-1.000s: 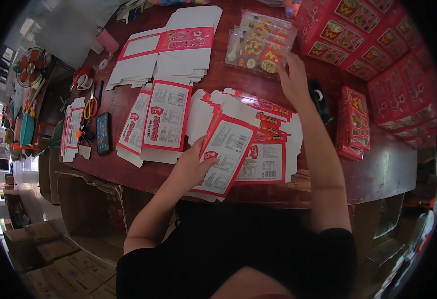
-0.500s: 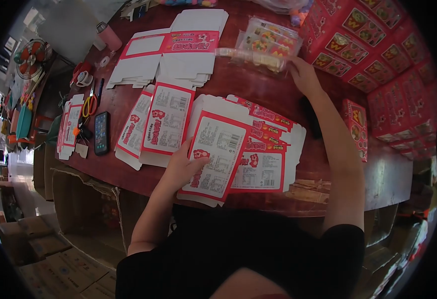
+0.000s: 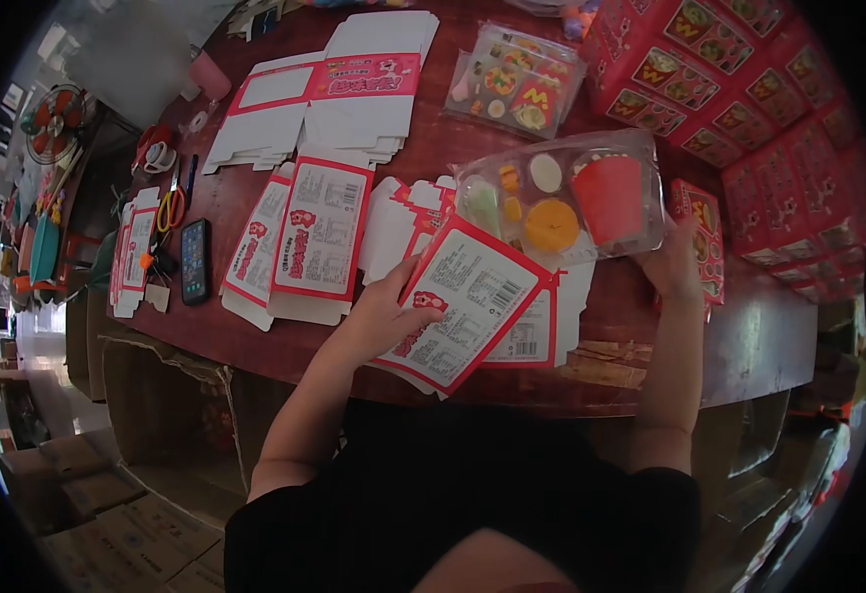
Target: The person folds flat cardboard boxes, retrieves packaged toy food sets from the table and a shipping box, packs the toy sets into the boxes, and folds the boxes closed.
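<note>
My left hand grips a red-and-white printed carton by its left edge, thumb on top, and holds it tilted. In my right hand is a clear plastic blister tray of toy food, with a red fries cup, an orange round piece and a white oval piece showing. The tray is raised above the table, its lower left part close to the carton's top edge. Beneath the carton lie more flat cartons, partly covered. Further back rest similar filled trays, stacked.
White-and-red flattened boxes lie at the back, with two more cartons left of my hand. A phone, scissors and tape lie at the left. Finished-looking red boxes are stacked at the right. An open cardboard box stands below the table edge.
My right hand has brought the blister tray from the back stack toward me, turning its face into view. My left hand has turned the carton clockwise and lifted it slightly.
</note>
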A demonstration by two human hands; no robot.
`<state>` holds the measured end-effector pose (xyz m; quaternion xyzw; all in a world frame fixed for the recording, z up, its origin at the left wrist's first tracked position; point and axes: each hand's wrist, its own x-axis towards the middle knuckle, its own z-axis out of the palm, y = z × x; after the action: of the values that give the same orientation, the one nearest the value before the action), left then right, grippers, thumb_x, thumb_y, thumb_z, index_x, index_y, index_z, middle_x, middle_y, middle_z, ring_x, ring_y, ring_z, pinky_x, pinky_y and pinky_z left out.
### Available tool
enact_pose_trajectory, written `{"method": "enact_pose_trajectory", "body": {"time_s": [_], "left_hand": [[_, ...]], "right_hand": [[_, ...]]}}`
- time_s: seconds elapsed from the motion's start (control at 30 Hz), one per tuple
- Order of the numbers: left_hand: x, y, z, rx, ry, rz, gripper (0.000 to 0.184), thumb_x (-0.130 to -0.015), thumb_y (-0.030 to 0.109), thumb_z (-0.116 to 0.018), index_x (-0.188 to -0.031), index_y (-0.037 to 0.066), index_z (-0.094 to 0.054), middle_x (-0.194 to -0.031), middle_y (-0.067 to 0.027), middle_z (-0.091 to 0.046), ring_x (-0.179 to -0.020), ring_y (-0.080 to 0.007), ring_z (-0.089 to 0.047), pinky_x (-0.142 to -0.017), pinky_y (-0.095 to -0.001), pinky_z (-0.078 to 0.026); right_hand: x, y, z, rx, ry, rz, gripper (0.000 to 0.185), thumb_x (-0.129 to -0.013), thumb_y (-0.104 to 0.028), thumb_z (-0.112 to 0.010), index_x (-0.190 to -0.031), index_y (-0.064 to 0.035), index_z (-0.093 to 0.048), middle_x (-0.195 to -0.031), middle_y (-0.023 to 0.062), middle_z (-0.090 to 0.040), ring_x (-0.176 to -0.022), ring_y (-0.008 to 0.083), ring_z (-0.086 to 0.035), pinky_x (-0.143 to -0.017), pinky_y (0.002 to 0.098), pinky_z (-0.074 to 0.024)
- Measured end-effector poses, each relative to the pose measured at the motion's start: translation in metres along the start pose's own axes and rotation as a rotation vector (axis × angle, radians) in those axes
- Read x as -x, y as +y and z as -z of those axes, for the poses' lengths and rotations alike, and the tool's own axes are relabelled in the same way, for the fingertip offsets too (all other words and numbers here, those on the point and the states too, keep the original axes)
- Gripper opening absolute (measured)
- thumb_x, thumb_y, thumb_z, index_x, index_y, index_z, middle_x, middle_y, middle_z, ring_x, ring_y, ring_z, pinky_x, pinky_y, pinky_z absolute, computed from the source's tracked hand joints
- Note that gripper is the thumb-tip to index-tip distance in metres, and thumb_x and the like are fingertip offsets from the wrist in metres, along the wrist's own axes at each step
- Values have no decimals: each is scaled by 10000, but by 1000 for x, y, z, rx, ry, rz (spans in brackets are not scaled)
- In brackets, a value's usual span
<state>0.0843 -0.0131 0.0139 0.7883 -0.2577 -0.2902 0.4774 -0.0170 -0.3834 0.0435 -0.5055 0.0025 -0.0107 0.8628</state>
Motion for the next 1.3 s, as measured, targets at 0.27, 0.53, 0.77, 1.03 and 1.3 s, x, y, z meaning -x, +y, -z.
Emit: {"method": "enact_pose_trajectory", "body": {"time_s": [0.27,0.53,0.77,1.03,1.3], "left_hand": [[-3,6,-26,112,51,-181,519,-908,287,-534,-1275,-46,-381,-1066,-214,-598,-1011,-274,-590,-859,-335,-445],[4,13,-4,-13,47,-146,441,-955,294,-434,-1241,-41,-420,-1027,-243,-603,-993,-335,-594,-842,-356,-449],[9,15,-1,-50,6,-88,416,-941,256,-463,-1236,-36,-424,-1036,-239,-603,-986,-330,-597,-844,-361,-455],[10,16,15,-9,117,-177,452,-937,292,-482,-1244,-37,-435,-1043,-213,-606,-1000,-273,-593,-855,-339,-447],[-15,13,68,-588,751,-295,682,-766,144,-684,-1342,41,-334,-1324,-226,-369,-1228,-385,-360,-990,-421,-360]], "right_hand": [[-7,81,-45,-181,215,493,708,-734,-151,-740,-1318,-46,-354,-1269,160,-480,-1111,293,-526,-917,402,-473],[-24,70,-27,265,361,256,490,-756,121,-597,-1204,-19,-456,-1147,100,-558,-1034,193,-564,-855,312,-486],[-40,25,-56,301,300,485,557,-878,-121,-553,-1358,-38,-283,-1229,87,-501,-1102,162,-505,-894,281,-433],[-34,65,-92,1456,42,696,491,-925,-500,-358,-1131,-148,-631,-1320,81,-447,-1237,275,-350,-1045,391,-196],[-10,61,-49,1436,282,206,218,-828,-204,-593,-987,-66,-647,-975,112,-561,-899,256,-536,-775,355,-418]]}}
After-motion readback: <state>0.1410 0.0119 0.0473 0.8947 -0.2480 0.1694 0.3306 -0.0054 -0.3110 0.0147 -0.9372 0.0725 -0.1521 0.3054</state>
